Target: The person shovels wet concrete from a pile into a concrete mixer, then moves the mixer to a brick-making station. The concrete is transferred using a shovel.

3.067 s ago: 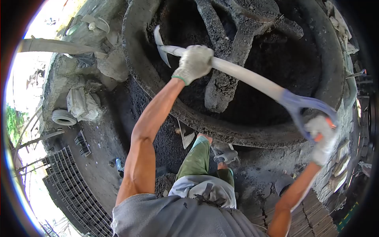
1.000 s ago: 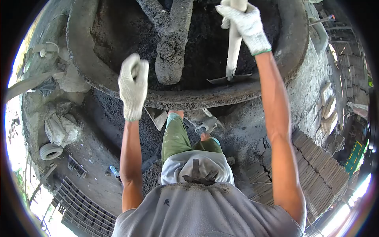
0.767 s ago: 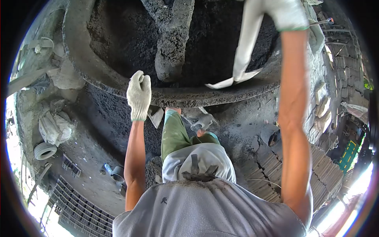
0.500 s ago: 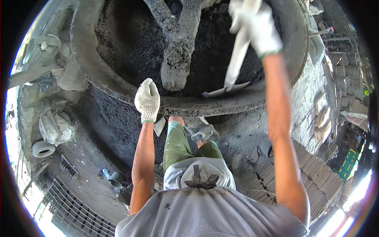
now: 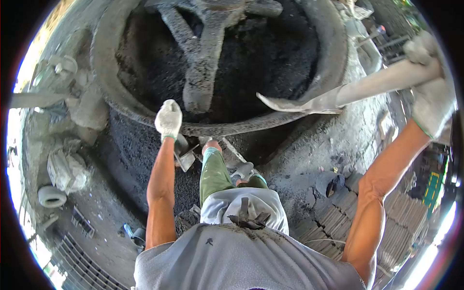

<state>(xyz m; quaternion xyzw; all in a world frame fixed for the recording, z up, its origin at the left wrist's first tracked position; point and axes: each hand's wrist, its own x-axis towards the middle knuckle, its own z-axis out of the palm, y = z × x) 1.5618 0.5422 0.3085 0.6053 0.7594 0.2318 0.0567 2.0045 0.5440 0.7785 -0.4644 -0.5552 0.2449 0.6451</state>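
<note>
My right hand, in a white glove, is closed around the handle of a pale hoe at the far right. The hoe reaches leftward, and its blade lies over the near right rim of a large round mixing pan. Dark, damp, crumbly material covers the pan's floor. At the near left rim, my gloved left hand is closed with its fingers curled over the edge. A thick, crusted mixer arm stands in the pan, just beyond my left hand.
Stacked flat grey slabs lie at the lower right, beside a dark pipe-like piece. On the left are a pale ring, a wrapped bundle and a slotted rack. A flat plate is below my left hand.
My right hand has swung outward to the right and nearer with the hoe, whose blade has come from inside the pan to its rim. My left hand stays at the rim. The view has shifted.
</note>
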